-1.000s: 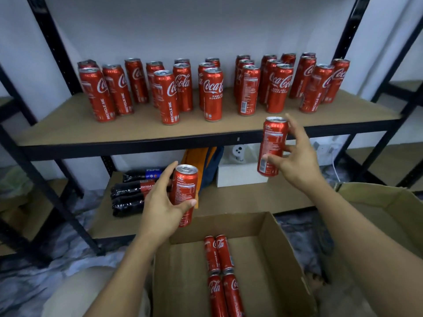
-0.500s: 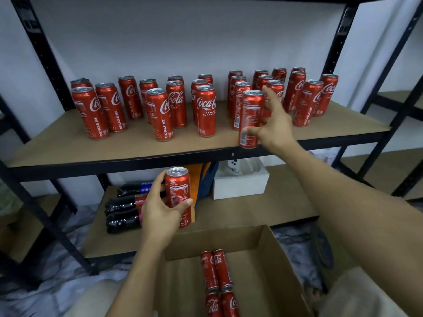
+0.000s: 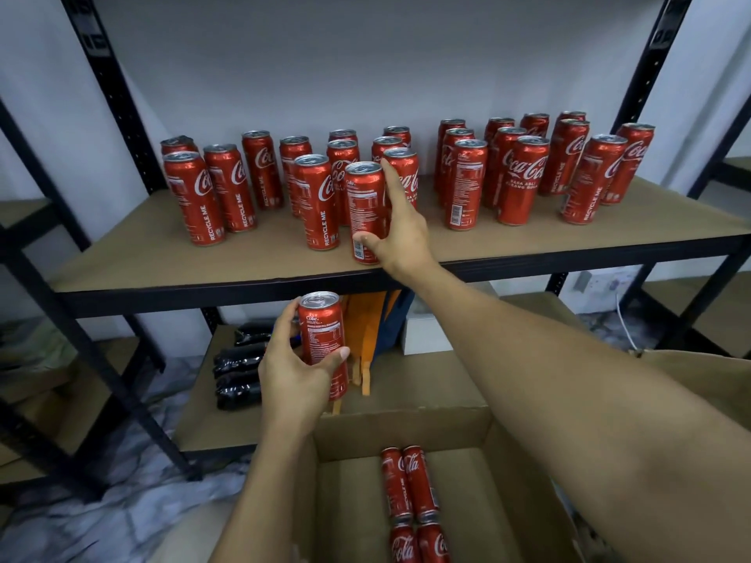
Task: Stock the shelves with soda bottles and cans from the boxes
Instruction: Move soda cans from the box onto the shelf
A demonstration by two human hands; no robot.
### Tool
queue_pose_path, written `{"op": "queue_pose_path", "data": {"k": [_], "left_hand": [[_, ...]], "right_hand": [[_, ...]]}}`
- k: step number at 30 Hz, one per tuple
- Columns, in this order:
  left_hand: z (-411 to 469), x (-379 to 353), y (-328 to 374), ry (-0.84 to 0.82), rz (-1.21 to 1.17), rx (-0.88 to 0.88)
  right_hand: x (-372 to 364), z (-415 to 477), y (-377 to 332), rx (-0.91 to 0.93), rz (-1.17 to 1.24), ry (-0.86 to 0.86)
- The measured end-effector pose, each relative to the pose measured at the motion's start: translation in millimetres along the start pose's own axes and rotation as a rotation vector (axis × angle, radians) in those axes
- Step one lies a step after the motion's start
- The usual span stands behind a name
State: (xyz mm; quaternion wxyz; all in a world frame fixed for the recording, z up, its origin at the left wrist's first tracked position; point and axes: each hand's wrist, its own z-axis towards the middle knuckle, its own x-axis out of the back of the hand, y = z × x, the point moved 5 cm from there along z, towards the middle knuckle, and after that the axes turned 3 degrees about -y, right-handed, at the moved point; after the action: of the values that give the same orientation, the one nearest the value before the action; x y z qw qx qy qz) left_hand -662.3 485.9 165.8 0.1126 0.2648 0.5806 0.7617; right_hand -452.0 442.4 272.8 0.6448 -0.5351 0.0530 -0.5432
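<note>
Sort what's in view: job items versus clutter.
Job: right hand gripping front can on upper shelf; left hand gripping second can; stocked cans; cardboard box, boxed cans; dark bottles, lower shelf.
Clutter: orange bag; white box; wall socket.

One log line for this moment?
right hand: grips can on shelf | left hand: holds second can | box: more cans

Cans (image 3: 522,180): metal, glossy red lacquer, bare silver tops. Shelf board (image 3: 142,258): matt brown, smooth, probably fibreboard; frame (image 3: 106,95): black painted metal, perforated uprights. Box (image 3: 402,428): matt brown cardboard, raw cut edges; bottles (image 3: 237,375): dark glossy plastic; floor (image 3: 101,522): smooth, marble-patterned, grey-white
</note>
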Motion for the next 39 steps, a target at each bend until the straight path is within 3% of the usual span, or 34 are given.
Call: {"op": "queue_pose_path", "data": {"k": [9,17,25,34,36,39], "left_hand": [[10.1,24.6,32.4,0.1,-0.057,-0.104],[110.0,70.4,82.3,0.215,-0.022,-0.244],[199.3,57.6,54.0,0.224,0.066,-0.224],[234.0,45.2,42.4,0.158,0.144,-0.253],[229.1,41.9,39.3,0.125,0.231,-0.254],[211.1,38.6,24.6,0.093,0.447,-0.11]], "right_hand": [[-10.9,2.4,20.9,-0.039,0.072,-0.032],[-18.3,3.0,37.9,-0.026,0.09,-0.005],[-19.6,8.7,47.9,0.005,0.061,-0.016],[-23.9,12.7,54.2,0.003,0.028,-0.002],[-23.2,12.0,53.1,-0.007,0.03,-0.015],[-20.3,8.0,49.5,-0.008,0.053,-0.058]]}}
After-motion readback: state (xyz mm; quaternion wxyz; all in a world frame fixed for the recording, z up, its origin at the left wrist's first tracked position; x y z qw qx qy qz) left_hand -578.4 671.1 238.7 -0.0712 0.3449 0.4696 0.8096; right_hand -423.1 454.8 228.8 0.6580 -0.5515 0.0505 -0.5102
